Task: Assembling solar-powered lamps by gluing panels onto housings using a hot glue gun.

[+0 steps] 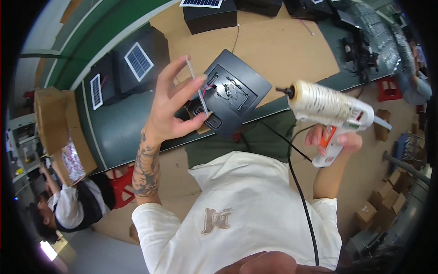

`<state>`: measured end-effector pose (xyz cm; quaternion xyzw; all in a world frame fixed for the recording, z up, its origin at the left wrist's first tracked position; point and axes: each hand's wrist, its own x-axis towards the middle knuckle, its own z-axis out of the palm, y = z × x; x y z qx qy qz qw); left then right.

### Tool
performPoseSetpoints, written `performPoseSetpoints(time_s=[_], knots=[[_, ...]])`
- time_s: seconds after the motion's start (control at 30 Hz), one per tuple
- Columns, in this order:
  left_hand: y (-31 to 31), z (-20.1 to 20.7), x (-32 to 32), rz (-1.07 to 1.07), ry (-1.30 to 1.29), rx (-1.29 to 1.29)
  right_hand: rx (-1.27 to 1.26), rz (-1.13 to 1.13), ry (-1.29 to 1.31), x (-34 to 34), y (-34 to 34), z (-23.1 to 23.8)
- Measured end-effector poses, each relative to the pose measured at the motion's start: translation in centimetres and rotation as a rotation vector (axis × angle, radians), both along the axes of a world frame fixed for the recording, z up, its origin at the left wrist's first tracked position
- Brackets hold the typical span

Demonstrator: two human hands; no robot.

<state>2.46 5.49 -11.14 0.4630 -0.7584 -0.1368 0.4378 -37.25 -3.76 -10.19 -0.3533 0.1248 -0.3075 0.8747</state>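
Note:
My left hand (166,107) grips a thin flat panel (202,101) by its edges, thumb on one end and fingers on the other. The panel is seen nearly edge-on, so its faces are mostly hidden. Just beyond it lies a black plastic housing (256,84) with a shallow square recess. Shiny strings of glue (230,91) cross that recess, and a short red wire (206,90) comes out beside the panel. My right hand (340,139) is wrapped around the handle of a white hot glue gun (335,107). Its dark nozzle points left, apart from the housing.
Cardboard (283,50) covers part of the green table (116,137). Black boxes (210,23) with small solar panels (138,61) stand at the back and left. A black cord (299,182) hangs in front of me. Another person (75,205) sits at the far left, beside a carton (52,118).

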Motion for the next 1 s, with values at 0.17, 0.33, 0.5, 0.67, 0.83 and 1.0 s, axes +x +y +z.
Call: performPoseSetpoints(time_s=[0.17,0.33,0.5,0.67,0.83,1.0], knots=[[-0.4,3.3,-0.1,0.015,-0.130,0.173,0.162,-0.185,0.034,-1.2,3.2,-3.2],[-2.0,3.9,-0.8,-0.164,0.343,0.413,0.273,-0.305,0.005,-1.7,3.7,-4.5],[-2.8,4.0,-2.2,-0.075,0.290,0.384,0.223,-0.174,-0.174,-3.2,3.6,-7.2],[-3.6,5.8,-5.2,0.085,0.498,0.441,0.291,-0.193,-0.129,-3.3,3.9,-8.6],[-5.3,9.2,-4.8,-0.121,-0.360,0.467,0.296,-0.219,-0.094,-3.6,4.3,-8.1],[-6.9,10.3,-6.0,-0.330,-0.777,0.497,0.319,-0.245,-0.086,-3.6,4.7,-8.3]])
